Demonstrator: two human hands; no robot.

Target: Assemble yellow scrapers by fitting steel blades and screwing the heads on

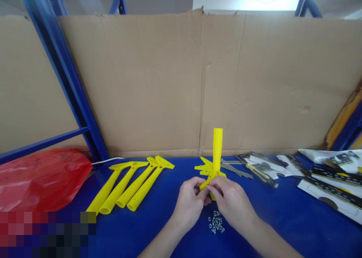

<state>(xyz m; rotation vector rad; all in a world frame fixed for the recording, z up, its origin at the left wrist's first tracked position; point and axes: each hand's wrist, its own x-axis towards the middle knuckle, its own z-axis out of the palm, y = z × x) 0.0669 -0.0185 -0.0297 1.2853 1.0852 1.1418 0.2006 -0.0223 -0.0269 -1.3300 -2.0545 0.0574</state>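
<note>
A yellow plastic handle (217,147) points upward, its hollow-looking shaft rising above my hands and its flat head low between them. My left hand (190,198) is closed on the left side of that head. Fingers of my right hand (230,197) pinch the head from the right, thumb close to my left fingertips. Whether a small part sits between the fingertips is hidden. Just behind lie more flat yellow heads (206,168), partly covered by the held piece. Directly below my hands is a small pile of metal screws and nuts (217,222).
Several yellow handles (124,190) lie side by side at left, near a red plastic bag (48,179). Metal blades (236,170), a screwdriver (260,174) and printed packaging cards (333,197) are at right. Cardboard (158,81) walls the back of the blue table (135,233).
</note>
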